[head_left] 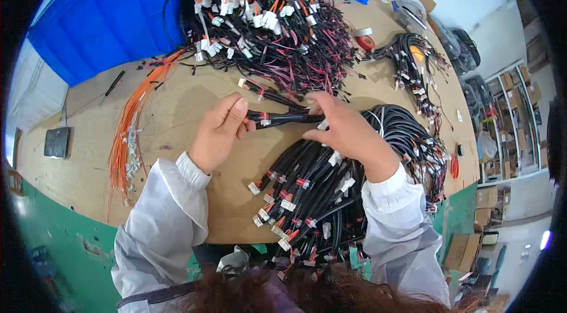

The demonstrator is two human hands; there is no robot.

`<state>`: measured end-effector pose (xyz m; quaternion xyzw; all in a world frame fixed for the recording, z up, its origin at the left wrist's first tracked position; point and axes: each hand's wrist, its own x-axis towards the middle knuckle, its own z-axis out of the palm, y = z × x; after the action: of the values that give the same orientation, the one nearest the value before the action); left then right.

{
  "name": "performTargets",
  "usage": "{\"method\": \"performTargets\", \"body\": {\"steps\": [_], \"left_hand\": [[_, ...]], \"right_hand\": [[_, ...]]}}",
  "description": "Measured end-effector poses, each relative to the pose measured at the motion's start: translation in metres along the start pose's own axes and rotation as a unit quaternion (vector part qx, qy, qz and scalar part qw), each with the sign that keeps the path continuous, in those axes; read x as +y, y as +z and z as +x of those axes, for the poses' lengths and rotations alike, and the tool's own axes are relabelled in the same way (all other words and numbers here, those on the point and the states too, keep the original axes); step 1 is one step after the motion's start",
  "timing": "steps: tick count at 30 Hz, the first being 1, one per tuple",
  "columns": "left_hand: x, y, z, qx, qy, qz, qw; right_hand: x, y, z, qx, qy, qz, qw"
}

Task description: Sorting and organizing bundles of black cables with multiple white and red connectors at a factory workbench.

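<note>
A black wire harness [286, 118] with red and white bits near its end stretches between my hands above the wooden table. My left hand [220, 126] pinches its left end, thumb and fingers closed. Around its right part curls my right hand [342, 126], the thumb below and the fingers above, gripping the black sleeve. Just behind lies another black harness [269, 94] with a white connector. In front of and beneath my right hand spreads a bundle of black harnesses [319, 189] with white connectors and red marks, hanging over the table's near edge.
A large heap of black cables [266, 23] stands at the back, beside a blue bin [112, 12]. Orange wires [127, 136] lie at left, near a black box [57, 142]. At right are a smaller cable bundle [413, 65] and a red tape roll [365, 42].
</note>
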<state>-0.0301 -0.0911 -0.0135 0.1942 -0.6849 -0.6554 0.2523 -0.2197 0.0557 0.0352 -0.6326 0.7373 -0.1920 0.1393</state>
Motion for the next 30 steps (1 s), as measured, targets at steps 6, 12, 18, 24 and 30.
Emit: {"method": "performTargets", "body": {"steps": [6, 12, 18, 24, 30], "left_hand": [[0.002, 0.002, 0.000, 0.019, -0.008, -0.044, 0.999], [0.005, -0.001, 0.000, 0.033, -0.083, -0.102, 0.991], [0.008, -0.002, -0.001, 0.050, -0.138, -0.150, 0.978], [0.001, -0.004, 0.000, 0.023, -0.180, -0.265, 0.947], [-0.002, -0.005, 0.005, 0.005, -0.192, -0.315, 0.930]], "right_hand": [[0.016, 0.000, 0.000, 0.023, -0.037, -0.031, 0.999], [0.031, -0.003, 0.003, -0.031, 0.017, 0.276, 0.960], [-0.004, 0.000, -0.001, 0.130, -0.072, -0.150, 0.977], [-0.009, 0.019, 0.004, 0.117, -0.007, -0.354, 0.928], [-0.009, 0.020, 0.007, 0.184, -0.037, -0.340, 0.922]]}}
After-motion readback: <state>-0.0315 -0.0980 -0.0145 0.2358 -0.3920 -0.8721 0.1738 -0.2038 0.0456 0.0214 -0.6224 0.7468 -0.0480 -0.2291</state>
